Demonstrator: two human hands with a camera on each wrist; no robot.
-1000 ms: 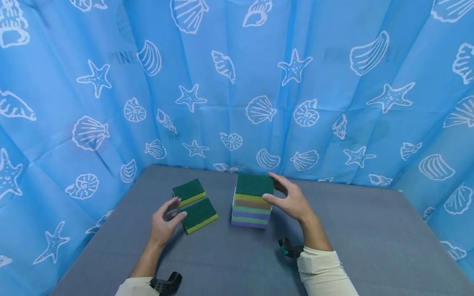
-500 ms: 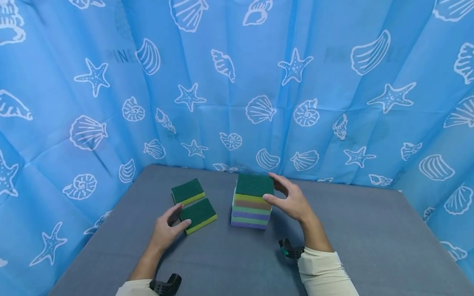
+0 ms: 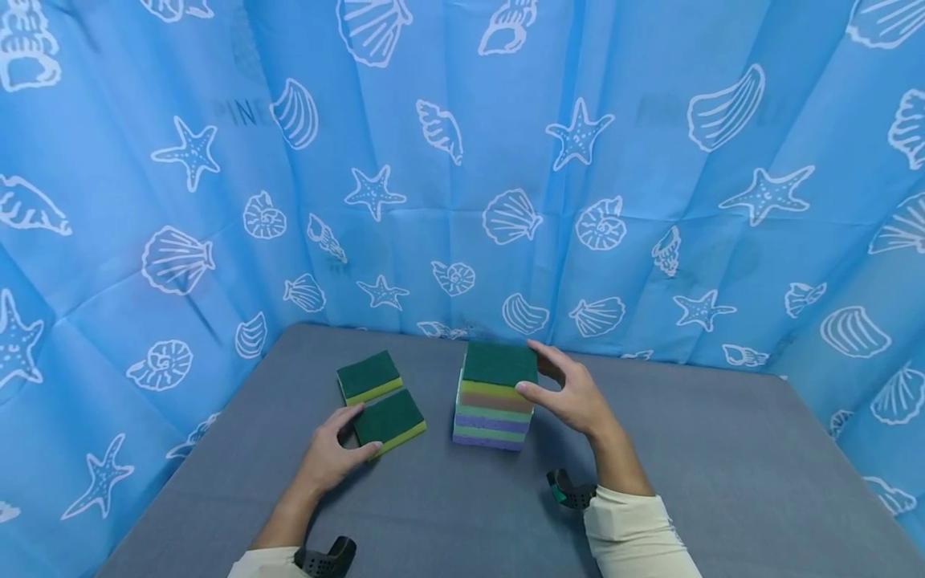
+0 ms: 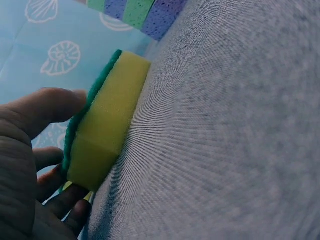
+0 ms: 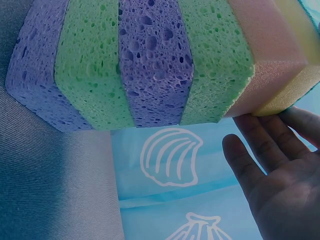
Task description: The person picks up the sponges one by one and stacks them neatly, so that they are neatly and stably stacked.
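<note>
My left hand (image 3: 328, 457) is at the left end of the nearer green-and-yellow scrub sponge (image 3: 390, 421), thumb by its near edge and fingers by its far corner. In the left wrist view the thumb overlaps the green layer of this sponge (image 4: 107, 110), which lies on the table, and the other fingers reach behind its end. A second scrub sponge (image 3: 368, 376) lies just behind. My right hand (image 3: 567, 393) grips the right end of the top scrub sponge (image 3: 500, 364), thumb in front and fingers behind. Under it are a pink layer and purple and green sponges (image 5: 155, 65).
The stack stands on a grey cloth-covered table (image 3: 694, 449), right of the two loose sponges. A blue curtain (image 3: 506, 160) with white shell and starfish prints hangs behind and at the sides. Both wrists carry black devices (image 3: 328, 555).
My left hand has moved right and slightly nearer, from between the two loose sponges to around the left end of the nearer one. The right hand and stack have stayed in place.
</note>
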